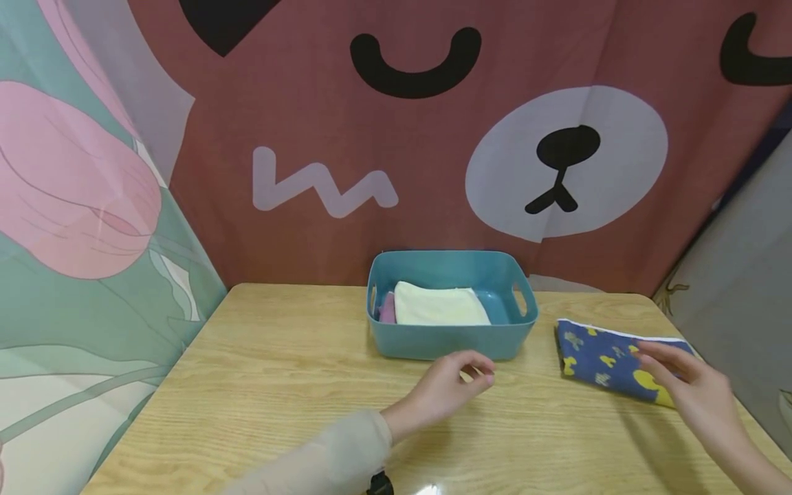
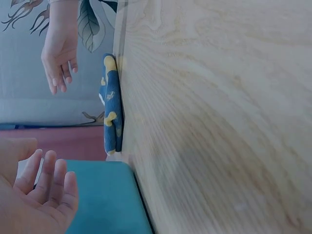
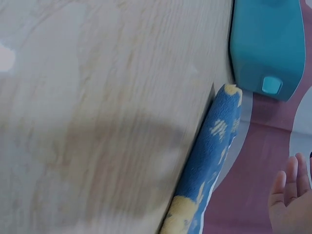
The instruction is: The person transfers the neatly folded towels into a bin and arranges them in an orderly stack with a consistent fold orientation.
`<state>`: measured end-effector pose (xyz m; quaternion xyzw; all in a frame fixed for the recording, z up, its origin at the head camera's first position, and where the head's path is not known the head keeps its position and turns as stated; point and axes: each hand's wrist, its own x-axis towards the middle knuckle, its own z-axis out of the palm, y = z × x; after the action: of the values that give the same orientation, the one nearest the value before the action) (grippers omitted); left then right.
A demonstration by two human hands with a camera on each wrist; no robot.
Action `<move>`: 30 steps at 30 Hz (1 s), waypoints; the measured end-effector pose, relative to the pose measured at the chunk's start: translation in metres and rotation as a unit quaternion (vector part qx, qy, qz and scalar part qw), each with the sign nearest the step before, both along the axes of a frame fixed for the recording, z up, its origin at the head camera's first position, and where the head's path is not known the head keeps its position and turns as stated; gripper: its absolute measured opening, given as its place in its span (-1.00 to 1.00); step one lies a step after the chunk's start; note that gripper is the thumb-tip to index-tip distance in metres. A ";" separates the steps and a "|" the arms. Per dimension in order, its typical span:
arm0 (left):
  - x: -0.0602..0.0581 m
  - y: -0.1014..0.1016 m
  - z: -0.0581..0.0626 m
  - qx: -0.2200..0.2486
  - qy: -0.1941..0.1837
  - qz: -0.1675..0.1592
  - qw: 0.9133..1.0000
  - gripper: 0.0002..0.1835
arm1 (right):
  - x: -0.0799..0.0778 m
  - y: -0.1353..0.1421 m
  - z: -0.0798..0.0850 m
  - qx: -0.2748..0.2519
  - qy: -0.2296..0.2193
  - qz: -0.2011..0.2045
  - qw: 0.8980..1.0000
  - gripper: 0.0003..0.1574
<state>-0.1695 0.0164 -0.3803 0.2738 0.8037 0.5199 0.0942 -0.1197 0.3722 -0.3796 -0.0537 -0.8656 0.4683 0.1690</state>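
Observation:
A folded blue towel with yellow and white patterns lies at the right side of the table. Over its right end hovers my right hand, fingers loosely bent and holding nothing; the right wrist view shows the towel beyond a strip of tabletop. My left hand is in front of the teal basket, its fingers relaxed and curved around nothing. Inside the basket sit a folded cream cloth and, partly hidden behind its left edge, a pink cloth.
The wooden table reaches back to a curtain printed with a bear face. At left hangs a floral curtain, at right a grey one. A small black object shows below the left sleeve.

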 end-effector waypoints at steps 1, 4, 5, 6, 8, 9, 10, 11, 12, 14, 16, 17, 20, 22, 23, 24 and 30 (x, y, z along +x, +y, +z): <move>0.000 0.001 -0.001 0.000 0.000 -0.001 1.000 -0.85 | 0.001 0.001 -0.001 0.007 -0.008 -0.007 1.000 -0.74; 0.000 0.005 -0.004 0.004 0.002 -0.004 1.000 -0.84 | 0.003 0.005 -0.004 0.017 -0.024 -0.028 0.999 -0.68; 0.000 0.006 -0.005 0.006 0.002 -0.005 1.000 -0.84 | 0.004 0.006 -0.006 0.015 -0.028 -0.034 0.999 -0.69; 0.000 0.007 -0.005 0.008 0.001 -0.006 1.000 -0.84 | 0.004 0.008 -0.007 0.010 -0.030 -0.039 0.999 -0.71; 0.001 0.008 -0.007 0.012 -0.003 -0.009 1.000 -0.83 | 0.005 0.012 -0.009 -0.006 -0.021 -0.046 0.999 -0.77; 0.001 0.009 -0.008 0.013 -0.005 -0.009 1.000 -0.83 | 0.006 0.014 -0.011 -0.013 -0.019 -0.049 0.999 -0.80; 0.001 0.010 -0.009 0.014 -0.009 -0.010 1.000 -0.82 | 0.006 0.016 -0.012 -0.020 -0.017 -0.052 0.998 -0.82; 0.002 0.010 -0.010 0.016 -0.012 -0.009 1.000 -0.82 | 0.006 0.018 -0.013 -0.026 -0.015 -0.057 0.998 -0.82; 0.002 0.011 -0.011 0.018 -0.015 -0.009 1.000 -0.81 | 0.006 0.020 -0.014 -0.026 -0.015 -0.063 0.998 -0.83; 0.002 0.013 -0.013 0.021 -0.020 -0.008 1.000 -0.81 | 0.006 0.024 -0.014 -0.018 -0.024 -0.079 0.996 -0.82; 0.002 0.014 -0.015 0.027 -0.024 -0.009 0.999 -0.80 | 0.005 0.027 -0.016 -0.003 -0.037 -0.099 0.994 -0.73; 0.002 0.016 -0.016 0.029 -0.025 -0.010 0.999 -0.80 | 0.005 0.029 -0.017 0.001 -0.043 -0.108 0.993 -0.72; 0.001 0.019 -0.019 0.034 -0.027 -0.012 0.999 -0.79 | 0.006 0.036 -0.020 0.002 -0.047 -0.121 0.992 -0.69; 0.001 0.022 -0.020 0.037 -0.028 -0.014 0.999 -0.79 | 0.007 0.041 -0.024 -0.006 -0.042 -0.122 0.992 -0.77; 0.001 0.024 -0.021 0.037 -0.030 -0.016 0.999 -0.79 | 0.008 0.044 -0.026 -0.009 -0.042 -0.123 0.991 -0.81; 0.000 0.026 -0.022 0.038 -0.031 -0.016 0.999 -0.80 | 0.008 0.047 -0.027 -0.007 -0.047 -0.126 0.991 -0.77; -0.001 0.040 -0.027 0.035 -0.038 -0.022 0.998 -0.78 | 0.008 0.066 -0.036 0.014 -0.104 -0.149 0.983 -0.40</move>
<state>-0.1706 0.0569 -0.4076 0.2743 0.7746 0.5557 0.1263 -0.1117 0.4385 -0.4160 -0.2278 -0.8672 0.4180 0.1462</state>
